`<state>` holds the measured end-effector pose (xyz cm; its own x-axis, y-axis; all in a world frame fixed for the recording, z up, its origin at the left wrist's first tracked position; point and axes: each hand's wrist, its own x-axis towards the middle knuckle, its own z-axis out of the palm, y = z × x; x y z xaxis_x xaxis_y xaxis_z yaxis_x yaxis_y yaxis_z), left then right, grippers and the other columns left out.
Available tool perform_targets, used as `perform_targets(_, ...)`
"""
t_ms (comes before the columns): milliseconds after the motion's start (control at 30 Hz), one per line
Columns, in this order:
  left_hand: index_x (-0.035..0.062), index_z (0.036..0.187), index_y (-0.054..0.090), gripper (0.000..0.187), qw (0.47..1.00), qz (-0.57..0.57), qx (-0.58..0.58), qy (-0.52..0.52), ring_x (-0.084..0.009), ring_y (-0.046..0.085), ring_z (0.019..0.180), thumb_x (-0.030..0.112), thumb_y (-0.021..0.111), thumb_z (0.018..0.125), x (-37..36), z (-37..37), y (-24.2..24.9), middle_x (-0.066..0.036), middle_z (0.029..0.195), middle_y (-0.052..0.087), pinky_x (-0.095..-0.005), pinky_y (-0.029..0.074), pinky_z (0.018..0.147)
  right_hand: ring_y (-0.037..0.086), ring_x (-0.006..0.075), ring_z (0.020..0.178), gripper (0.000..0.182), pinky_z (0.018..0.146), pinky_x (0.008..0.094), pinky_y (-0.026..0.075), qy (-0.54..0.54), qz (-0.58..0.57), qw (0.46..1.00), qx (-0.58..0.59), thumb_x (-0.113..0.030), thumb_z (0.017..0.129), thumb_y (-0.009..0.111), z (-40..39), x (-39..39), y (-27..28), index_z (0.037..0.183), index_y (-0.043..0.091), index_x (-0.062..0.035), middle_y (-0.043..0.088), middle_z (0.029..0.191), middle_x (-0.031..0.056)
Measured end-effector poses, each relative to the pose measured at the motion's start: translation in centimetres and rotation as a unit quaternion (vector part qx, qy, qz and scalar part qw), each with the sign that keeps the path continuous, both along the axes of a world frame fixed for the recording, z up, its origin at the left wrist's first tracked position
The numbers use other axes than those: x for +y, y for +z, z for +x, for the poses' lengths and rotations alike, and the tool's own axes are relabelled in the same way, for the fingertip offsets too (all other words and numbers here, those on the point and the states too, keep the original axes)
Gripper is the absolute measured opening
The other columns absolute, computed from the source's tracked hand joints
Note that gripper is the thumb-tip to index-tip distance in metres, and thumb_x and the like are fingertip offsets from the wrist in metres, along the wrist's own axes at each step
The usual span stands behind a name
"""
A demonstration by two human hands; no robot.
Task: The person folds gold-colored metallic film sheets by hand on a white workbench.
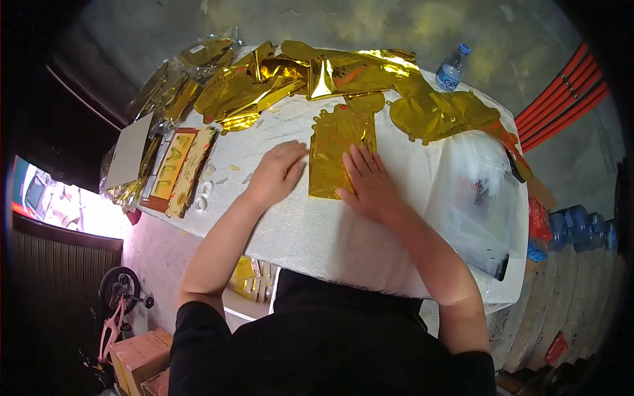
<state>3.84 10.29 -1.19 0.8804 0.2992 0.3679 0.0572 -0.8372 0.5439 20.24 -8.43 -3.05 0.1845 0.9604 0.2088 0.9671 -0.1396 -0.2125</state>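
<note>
The bare left hand [273,173] lies on the white-covered table [290,228] just beside the left edge of a flat, folded rectangle of shiny gold foil [329,155], while the bare right hand [371,183] rests on that rectangle's right side, fingers pointing away from the person. Beyond them, crumpled gold foil sheets [267,89] spread along the far edge, near an upright clear plastic bottle with a blue cap [452,71]; clear plastic bags [470,191] lie to the right.
</note>
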Motion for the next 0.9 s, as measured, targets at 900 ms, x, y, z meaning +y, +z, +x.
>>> perform_targets(900, 0.0013, 0.126, 0.044, 0.055, 0.998, -0.063, -0.018, 0.015, -0.0212, 0.058, 0.073, 0.01, 0.068, 0.078, -2.7, 1.8, -0.3, -0.014, 0.097, 0.063, -0.0284, 0.048, 0.068, 0.022, 0.0378, 0.138, 0.07, 0.114, 0.0473, 0.016, 0.02, -0.011, 1.0, -0.004, -0.043, 0.089, 0.049, -0.3, -1.7, 0.4, 0.14, 0.031, 0.0014, 0.027, 0.147, 0.0239)
